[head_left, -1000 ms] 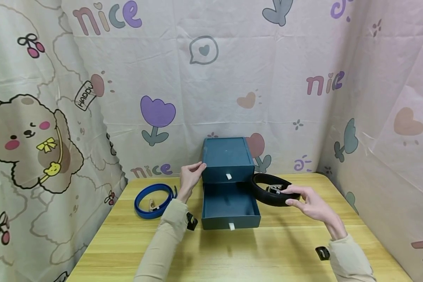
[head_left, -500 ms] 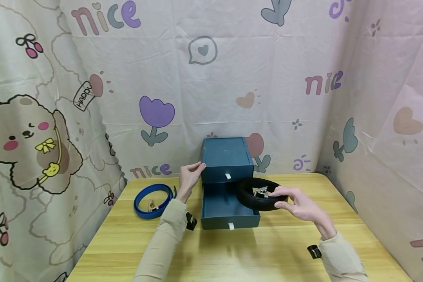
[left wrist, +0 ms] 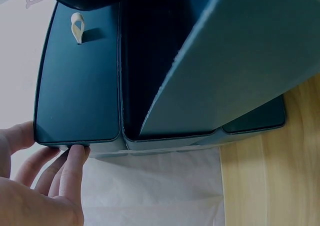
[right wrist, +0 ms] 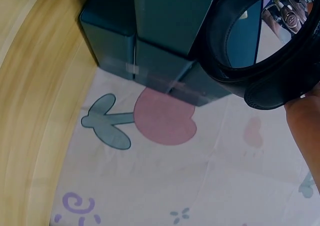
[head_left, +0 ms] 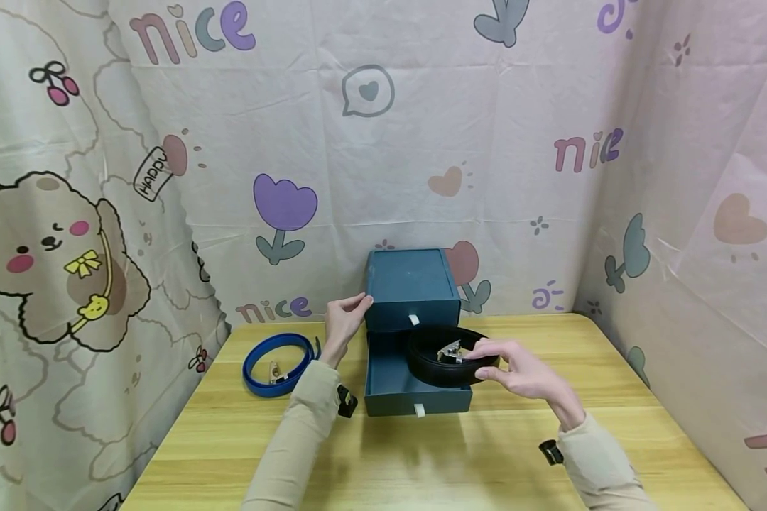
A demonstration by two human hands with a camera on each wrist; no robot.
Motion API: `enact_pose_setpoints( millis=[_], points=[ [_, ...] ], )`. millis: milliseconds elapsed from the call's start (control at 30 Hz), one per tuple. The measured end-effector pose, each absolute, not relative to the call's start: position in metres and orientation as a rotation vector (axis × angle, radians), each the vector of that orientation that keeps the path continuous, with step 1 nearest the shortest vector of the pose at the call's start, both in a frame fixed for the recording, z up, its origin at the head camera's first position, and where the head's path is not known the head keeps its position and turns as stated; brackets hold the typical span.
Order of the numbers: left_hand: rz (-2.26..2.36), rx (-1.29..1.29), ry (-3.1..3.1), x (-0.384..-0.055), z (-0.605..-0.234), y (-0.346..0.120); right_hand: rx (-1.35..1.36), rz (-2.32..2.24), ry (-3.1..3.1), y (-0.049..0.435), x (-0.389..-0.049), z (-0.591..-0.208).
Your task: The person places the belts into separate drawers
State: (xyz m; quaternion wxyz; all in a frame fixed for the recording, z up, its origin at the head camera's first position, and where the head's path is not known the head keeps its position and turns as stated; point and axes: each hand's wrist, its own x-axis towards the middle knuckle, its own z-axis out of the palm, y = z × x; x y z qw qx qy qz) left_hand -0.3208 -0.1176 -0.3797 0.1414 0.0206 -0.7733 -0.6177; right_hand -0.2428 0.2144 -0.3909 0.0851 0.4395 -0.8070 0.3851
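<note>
A dark teal drawer box [head_left: 412, 275] stands at the back of the table, its middle drawer [head_left: 418, 402] pulled out. My left hand [head_left: 342, 326] touches the upper left side of the box; in the left wrist view its fingers [left wrist: 74, 173] lie along the side near the top corner. My right hand [head_left: 518, 365] pinches the right edge of a coiled black belt [head_left: 444, 375] with a silver buckle [head_left: 450, 353]. The coil hangs over the right part of the drawer, hiding some of the inside. In the right wrist view the belt [right wrist: 272, 88] is seen large.
A coiled blue belt [head_left: 256, 382] with a gold-coloured buckle lies on the wooden table [head_left: 422, 468], left of my left hand. White pull loops [head_left: 420, 409] stick out from the drawer fronts. A printed cloth [head_left: 390, 156] hangs behind the table.
My right hand has carried the black belt leftward, from beside the box to over the pulled-out drawer. My left hand stays against the box.
</note>
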Motion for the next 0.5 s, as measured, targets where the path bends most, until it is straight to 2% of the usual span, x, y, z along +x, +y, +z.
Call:
enact_pose_setpoints(
  millis=[267, 500],
  points=[
    [-1.788, 0.066, -2.24, -0.322, -0.38, -0.119, 1.243, 1.072, -2.53, 0.199, -0.244, -0.388],
    [-1.792, 0.085, -2.247, -0.322, -0.38, -0.119, 1.299, 1.075, -2.543, 0.185, -0.251, -0.389]
  ],
)
